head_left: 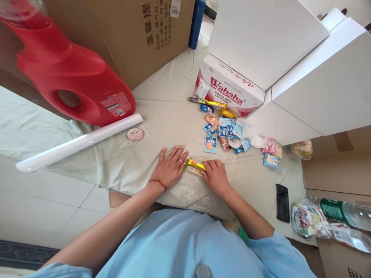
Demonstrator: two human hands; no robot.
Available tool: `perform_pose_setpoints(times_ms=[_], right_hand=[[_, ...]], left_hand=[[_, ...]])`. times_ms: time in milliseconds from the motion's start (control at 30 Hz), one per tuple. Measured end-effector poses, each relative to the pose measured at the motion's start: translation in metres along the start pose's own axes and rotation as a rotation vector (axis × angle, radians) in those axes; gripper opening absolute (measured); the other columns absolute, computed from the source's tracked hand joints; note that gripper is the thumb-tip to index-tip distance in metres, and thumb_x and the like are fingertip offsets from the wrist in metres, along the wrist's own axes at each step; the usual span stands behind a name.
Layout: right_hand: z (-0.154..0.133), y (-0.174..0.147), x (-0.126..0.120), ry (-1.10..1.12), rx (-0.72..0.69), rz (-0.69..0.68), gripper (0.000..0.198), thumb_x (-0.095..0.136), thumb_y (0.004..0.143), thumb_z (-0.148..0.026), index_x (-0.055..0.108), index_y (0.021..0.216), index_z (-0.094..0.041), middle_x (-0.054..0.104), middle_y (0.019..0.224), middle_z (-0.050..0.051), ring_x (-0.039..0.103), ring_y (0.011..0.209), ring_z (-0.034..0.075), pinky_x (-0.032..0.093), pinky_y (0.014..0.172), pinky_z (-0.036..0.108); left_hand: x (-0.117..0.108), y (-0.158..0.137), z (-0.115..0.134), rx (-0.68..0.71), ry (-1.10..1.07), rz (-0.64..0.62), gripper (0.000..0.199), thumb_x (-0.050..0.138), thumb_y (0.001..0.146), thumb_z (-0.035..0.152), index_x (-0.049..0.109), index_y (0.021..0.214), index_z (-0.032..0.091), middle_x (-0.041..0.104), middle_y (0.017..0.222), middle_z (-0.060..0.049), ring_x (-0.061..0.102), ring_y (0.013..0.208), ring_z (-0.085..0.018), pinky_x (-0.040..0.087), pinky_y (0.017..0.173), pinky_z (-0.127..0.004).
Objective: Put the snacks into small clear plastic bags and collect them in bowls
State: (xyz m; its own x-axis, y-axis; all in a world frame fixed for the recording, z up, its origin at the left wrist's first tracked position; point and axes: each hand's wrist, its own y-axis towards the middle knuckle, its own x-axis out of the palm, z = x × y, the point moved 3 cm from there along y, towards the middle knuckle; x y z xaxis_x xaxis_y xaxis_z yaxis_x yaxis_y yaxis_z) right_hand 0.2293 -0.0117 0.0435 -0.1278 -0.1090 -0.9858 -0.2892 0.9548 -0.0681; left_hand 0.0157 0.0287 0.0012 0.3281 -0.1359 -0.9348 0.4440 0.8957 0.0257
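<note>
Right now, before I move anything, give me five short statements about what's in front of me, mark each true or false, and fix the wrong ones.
1. The left hand lies flat beside a shiny yellow wrapped packet. True.
2. The right hand is on the black rectangular phone. False: it is at the yellow packet's right end.
3. The glossy red plastic jug is left of the red-and-white cardboard Wahaha box. True.
4. The long white roll lies right of the phone. False: it lies far to its left, near the jug.
5. Several small blue-and-white sachets lie in front of the box. True.
</note>
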Motion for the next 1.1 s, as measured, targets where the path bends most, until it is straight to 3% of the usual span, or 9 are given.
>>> perform_pose_setpoints(times_ms=[133,333,533,633,733,800,933,1033,1100], right_hand=[[-0.016,0.007,0.000,-0.062,-0.018,-0.026,0.067,0.070,0.093,-0.052,0.052,0.147,-0.018,0.063,0.135,0.018,0.046,0.128,0.035,0.034,0.108,0.054],[-0.020,0.009,-0.004,-0.074,-0.094,-0.028,0.058,0.075,0.091,-0.040,0.056,0.140,-0.016,0.065,0.128,0.020,0.048,0.129,0.038,0.036,0.109,0.056],[-0.018,0.001,0.003,-0.017,-0.120,-0.012,0.059,0.072,0.093,-0.038,0.052,0.145,-0.019,0.062,0.137,0.019,0.046,0.135,0.036,0.029,0.117,0.060],[-0.012,-0.004,-0.002,0.060,-0.109,0.016,0.063,0.070,0.095,-0.043,0.049,0.149,-0.019,0.058,0.146,0.019,0.042,0.142,0.036,0.023,0.121,0.064],[0.002,-0.031,-0.014,0.184,-0.154,0.117,0.061,0.063,0.098,-0.045,0.049,0.149,-0.014,0.054,0.149,0.020,0.041,0.142,0.034,0.031,0.121,0.061],[0.011,-0.062,-0.018,0.286,-0.203,0.157,0.052,0.060,0.100,-0.043,0.055,0.144,-0.016,0.060,0.140,0.018,0.048,0.134,0.033,0.043,0.114,0.056],[0.025,-0.127,0.005,0.370,-0.209,0.127,0.039,0.066,0.096,-0.038,0.063,0.132,-0.024,0.065,0.128,0.015,0.055,0.124,0.033,0.054,0.102,0.055],[0.030,-0.147,0.026,0.373,-0.108,0.171,0.023,0.059,0.099,-0.025,0.068,0.121,-0.025,0.067,0.124,0.014,0.056,0.121,0.031,0.056,0.099,0.052],[0.031,-0.142,0.028,0.404,-0.077,0.176,0.022,0.052,0.101,-0.020,0.070,0.112,-0.024,0.070,0.113,0.012,0.060,0.110,0.028,0.057,0.093,0.047]], left_hand=[[-0.001,0.001,0.001,0.008,0.011,0.013,0.055,0.029,0.106,0.037,0.047,0.157,0.027,0.037,0.168,-0.010,0.034,0.156,-0.030,0.007,0.128,-0.063],[-0.003,0.000,0.002,-0.003,0.007,0.026,0.055,0.031,0.105,0.035,0.047,0.157,0.028,0.041,0.166,-0.010,0.037,0.155,-0.030,0.013,0.126,-0.064],[0.002,0.001,0.000,0.005,0.026,0.041,0.055,0.028,0.106,0.036,0.046,0.157,0.027,0.039,0.167,-0.010,0.036,0.155,-0.029,0.012,0.127,-0.064],[-0.001,0.000,-0.004,-0.009,0.003,0.062,0.055,0.028,0.105,0.037,0.048,0.156,0.025,0.038,0.168,-0.012,0.037,0.155,-0.030,0.020,0.126,-0.062],[-0.016,-0.014,-0.014,0.004,-0.050,0.160,0.053,0.033,0.105,0.037,0.051,0.153,0.023,0.041,0.166,-0.013,0.035,0.156,-0.029,0.024,0.126,-0.058],[-0.027,-0.032,-0.019,0.132,-0.098,0.180,0.052,0.039,0.103,0.038,0.052,0.151,0.024,0.049,0.161,-0.012,0.037,0.155,-0.026,0.023,0.128,-0.054],[-0.030,-0.075,-0.029,0.408,-0.160,-0.044,0.052,0.054,0.096,0.044,0.057,0.145,0.027,0.055,0.157,-0.010,0.045,0.150,-0.026,0.026,0.129,-0.051],[-0.026,-0.086,-0.041,0.353,-0.205,-0.136,0.031,0.048,0.099,0.037,0.073,0.115,0.027,0.062,0.149,-0.008,0.053,0.143,-0.025,0.034,0.126,-0.049],[-0.029,-0.079,-0.047,0.286,-0.286,-0.141,0.034,0.040,0.103,0.034,0.073,0.099,0.025,0.071,0.136,-0.008,0.061,0.134,-0.022,0.043,0.119,-0.044]])
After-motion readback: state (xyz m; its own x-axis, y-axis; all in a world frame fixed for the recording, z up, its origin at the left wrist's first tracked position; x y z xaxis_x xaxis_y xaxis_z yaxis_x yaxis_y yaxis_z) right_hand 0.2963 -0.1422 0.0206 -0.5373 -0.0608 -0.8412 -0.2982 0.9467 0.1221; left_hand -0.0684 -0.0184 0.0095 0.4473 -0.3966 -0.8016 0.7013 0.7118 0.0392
